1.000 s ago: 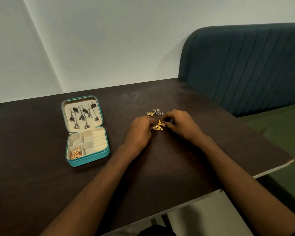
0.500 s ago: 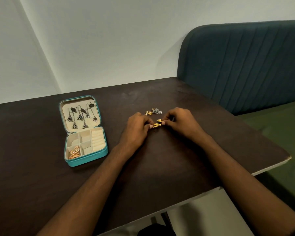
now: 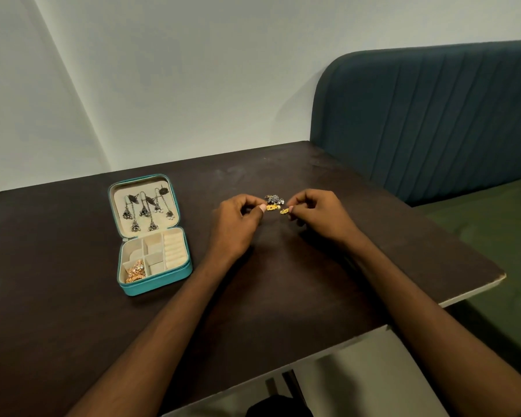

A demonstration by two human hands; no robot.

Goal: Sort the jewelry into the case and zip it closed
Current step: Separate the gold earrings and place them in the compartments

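Left grip (image 3: 238,219) pinches one gold earring (image 3: 271,207); right grip (image 3: 316,213) pinches another (image 3: 284,210), just apart.

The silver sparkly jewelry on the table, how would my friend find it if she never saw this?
Start at the dark table and look between the left hand and the right hand. Just behind their fingertips lies the silver jewelry. It is grey and glittery, while the two small pieces pinched in the hands are yellow gold.
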